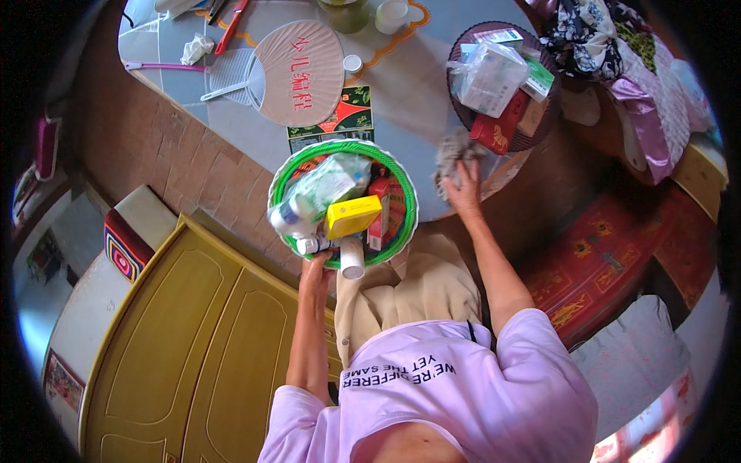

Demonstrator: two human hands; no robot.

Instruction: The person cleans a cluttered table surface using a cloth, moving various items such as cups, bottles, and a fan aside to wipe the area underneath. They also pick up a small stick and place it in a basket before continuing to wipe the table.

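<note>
Basket (407,189) is grasped near-side by left grip (315,265), fingertips hidden | grey cloth (453,153) is held beneath right grip (465,189) against counter (413,100) | cloth judged soft, light, best palm-bunched; loaded basket judged stiff, best supported underneath

Fisheye on the wearer's head, left of a pair, facing steeply down: shirt (517,378) closest, left hand (316,265) and right hand (464,187) mid-view, tabletop (409,92) beyond.
</note>
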